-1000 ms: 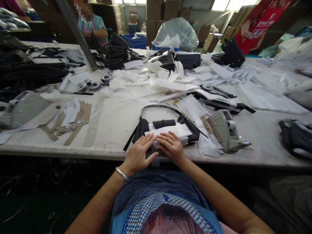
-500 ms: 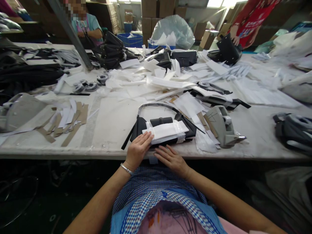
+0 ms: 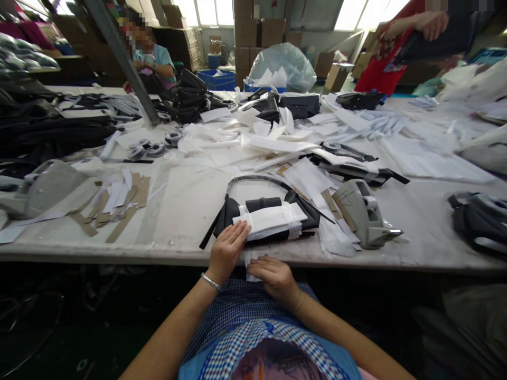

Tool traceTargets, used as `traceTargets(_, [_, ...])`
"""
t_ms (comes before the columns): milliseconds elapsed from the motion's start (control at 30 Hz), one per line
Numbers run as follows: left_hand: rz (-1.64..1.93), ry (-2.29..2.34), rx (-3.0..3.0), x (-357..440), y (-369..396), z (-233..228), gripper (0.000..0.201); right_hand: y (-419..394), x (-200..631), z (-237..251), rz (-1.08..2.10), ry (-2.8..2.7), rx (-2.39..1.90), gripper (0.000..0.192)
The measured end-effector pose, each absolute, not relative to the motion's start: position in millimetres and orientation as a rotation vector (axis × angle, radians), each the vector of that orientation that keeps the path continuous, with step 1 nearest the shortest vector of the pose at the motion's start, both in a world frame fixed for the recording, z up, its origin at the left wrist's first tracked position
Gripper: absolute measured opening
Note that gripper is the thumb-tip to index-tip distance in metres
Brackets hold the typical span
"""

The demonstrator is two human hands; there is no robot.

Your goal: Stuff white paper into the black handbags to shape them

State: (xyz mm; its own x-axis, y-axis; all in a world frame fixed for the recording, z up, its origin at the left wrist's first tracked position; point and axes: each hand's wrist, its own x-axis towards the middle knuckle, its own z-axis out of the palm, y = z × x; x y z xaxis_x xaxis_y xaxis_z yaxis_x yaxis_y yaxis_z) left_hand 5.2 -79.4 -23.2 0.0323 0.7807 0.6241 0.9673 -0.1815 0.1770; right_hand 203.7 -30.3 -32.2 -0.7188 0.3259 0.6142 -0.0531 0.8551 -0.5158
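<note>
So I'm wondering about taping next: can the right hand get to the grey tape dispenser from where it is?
Probably yes. The right hand is at the table edge, and the grey tape dispenser sits to its right on the table, with only flat paper scraps between them.

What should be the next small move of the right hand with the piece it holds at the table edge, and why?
Probably lift the right hand and bring its small pale piece up onto the white wrapped bundle. The left hand rests flat on the bundle's near left end, on the black bag, while the piece hangs below the table edge, apart from the bundle.
</note>
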Motion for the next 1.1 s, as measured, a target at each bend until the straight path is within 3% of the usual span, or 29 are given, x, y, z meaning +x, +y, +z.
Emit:
traceTargets(233, [-0.868, -1.776, -2.028, 4.7, -79.6, -29.6, 0.051, -39.6, 209.1, -8.6, 0.705, -2.249, -0.232, 0.033])
traceTargets(500, [-0.872, -1.87, -1.819, 16.3, -84.1, -31.8, 0.044, 24.5, 177.4, 38.7, 0.445, -2.348, -0.21, 0.02])
traceTargets(633, [-0.973, -1.894, -1.788, 19.3, -85.3, -31.6, 0.033, 51.4, 154.0, 36.6, 0.391, -2.39, -0.337, 0.014])
traceTargets(867, [-1.169, -1.905, -1.784, 12.4, -86.1, -29.7, 0.034, 69.0, 135.4, 32.8, 0.551, -2.518, -0.361, 0.004])
traceTargets(1100, [-1.266, -1.967, -1.746, 11.3, -85.6, -33.0, 0.024, 79.8, 123.6, 35.5, 0.64, -2.701, -0.574, 0.011])
